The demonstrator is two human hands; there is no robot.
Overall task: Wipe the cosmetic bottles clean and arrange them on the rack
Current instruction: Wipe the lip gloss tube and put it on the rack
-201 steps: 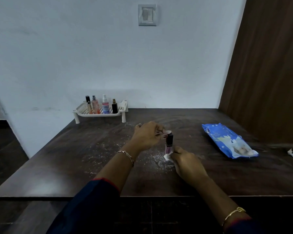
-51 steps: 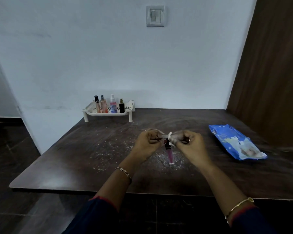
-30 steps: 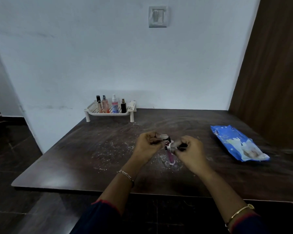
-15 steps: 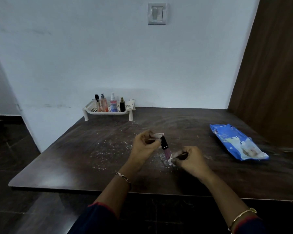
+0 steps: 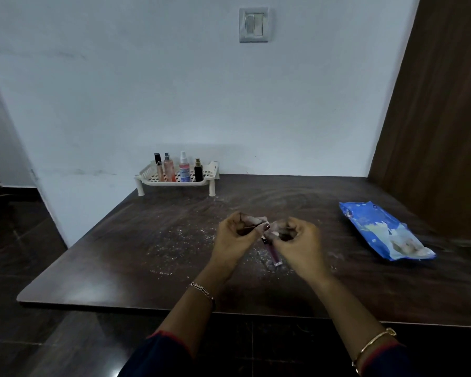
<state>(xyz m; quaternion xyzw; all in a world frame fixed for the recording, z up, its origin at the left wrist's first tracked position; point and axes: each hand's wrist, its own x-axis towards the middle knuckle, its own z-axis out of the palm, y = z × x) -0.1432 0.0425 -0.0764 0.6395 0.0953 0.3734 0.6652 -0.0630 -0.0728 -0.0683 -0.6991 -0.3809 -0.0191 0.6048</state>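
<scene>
Dusty table (image 5: 114, 257); above it, left hand (image 5: 235, 236) fingers clamped on gloss tube (image 5: 274, 254), right hand (image 5: 298, 242) fingers pinching wipe (image 5: 272, 235).

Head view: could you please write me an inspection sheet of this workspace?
Surface: dark table, dusted with white specks around the middle.
Job's things: four bottles upright on the rack at the far left; pink tube held over the table, black cap up.
Clutter: blue wipes pack lying at the right.
Hands: left hand grips the tube's top; right hand pinches a pale wipe against the cap.
Cables: nothing seen.
Surroundings: white wall with a switch, wooden panel at the right, dark floor.
</scene>
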